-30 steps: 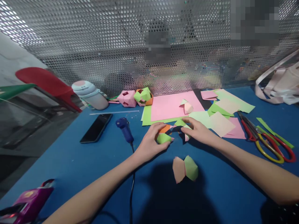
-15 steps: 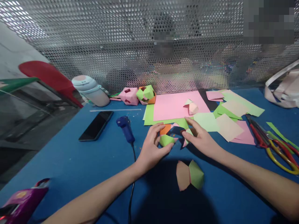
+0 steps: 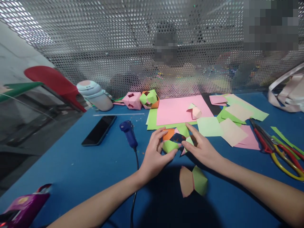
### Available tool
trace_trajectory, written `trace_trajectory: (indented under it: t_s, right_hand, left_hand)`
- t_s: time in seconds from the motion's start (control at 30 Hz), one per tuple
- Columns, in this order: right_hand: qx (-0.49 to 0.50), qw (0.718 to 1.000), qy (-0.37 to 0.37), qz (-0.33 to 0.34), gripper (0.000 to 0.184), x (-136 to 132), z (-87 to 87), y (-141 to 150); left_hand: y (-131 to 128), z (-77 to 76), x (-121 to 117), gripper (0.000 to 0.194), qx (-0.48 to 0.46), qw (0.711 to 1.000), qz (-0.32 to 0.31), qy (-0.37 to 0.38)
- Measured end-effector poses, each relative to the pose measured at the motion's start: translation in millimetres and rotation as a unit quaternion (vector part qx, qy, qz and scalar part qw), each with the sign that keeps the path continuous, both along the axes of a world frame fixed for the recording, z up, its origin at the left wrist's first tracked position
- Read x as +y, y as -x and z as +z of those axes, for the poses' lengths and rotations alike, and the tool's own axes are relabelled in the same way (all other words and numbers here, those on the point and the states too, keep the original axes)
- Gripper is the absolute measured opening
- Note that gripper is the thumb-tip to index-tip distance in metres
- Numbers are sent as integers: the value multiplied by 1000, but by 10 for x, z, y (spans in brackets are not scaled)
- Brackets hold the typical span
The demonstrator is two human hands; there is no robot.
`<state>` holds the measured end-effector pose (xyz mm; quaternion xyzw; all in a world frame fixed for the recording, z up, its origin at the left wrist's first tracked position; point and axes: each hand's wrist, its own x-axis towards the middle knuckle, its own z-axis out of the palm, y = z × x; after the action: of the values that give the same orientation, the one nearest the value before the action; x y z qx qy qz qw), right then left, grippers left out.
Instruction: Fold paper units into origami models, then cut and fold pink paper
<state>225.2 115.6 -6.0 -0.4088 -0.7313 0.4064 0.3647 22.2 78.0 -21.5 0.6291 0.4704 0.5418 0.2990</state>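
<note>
My left hand (image 3: 154, 155) grips the left side of a folded paper ring (image 3: 170, 146) made of orange, green and pink panels. Closed on the ring's right side, at its pale green and pink panels, is my right hand (image 3: 204, 148). Dark gaps show in the middle between the panels, and my fingers hide part of the edges. Nearer to me on the table lies a separate folded paper piece (image 3: 186, 180), half tan and half green. Beyond my hands a small cream folded piece (image 3: 196, 112) rests on a pink sheet (image 3: 173, 109).
To the left are a blue corded tool (image 3: 129, 134), a phone (image 3: 99, 130), a clear stick (image 3: 118, 114) and a bottle (image 3: 96, 96). Pink (image 3: 133, 100) and green-orange (image 3: 149, 98) paper shapes stand near the mesh panel. Loose paper squares (image 3: 234, 131), pliers (image 3: 261, 136) and scissors (image 3: 286, 164) lie right.
My right hand has moved slightly left, bringing its pale green and pink panels closer to the part in my left hand. The gap between them has narrowed. The view has shifted slightly.
</note>
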Motion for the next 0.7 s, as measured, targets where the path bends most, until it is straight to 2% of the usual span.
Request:
trace_trajectory:
  t_s: [0.27, 0.57, 0.7]
  right_hand:
    - [-14, 999, 26, 13, 71, -31, 4, 37]
    - [-15, 1000, 16, 13, 67, -3, 22, 1]
    - [-27, 999, 25, 14, 65, 20, 77, -23]
  left_hand:
    - [-42, -39, -3, 54, -33, 999, -12, 23]
    - [-27, -15, -9, 55, -32, 997, -22, 61]
    - [-8, 4, -2, 55, -33, 996, -50, 63]
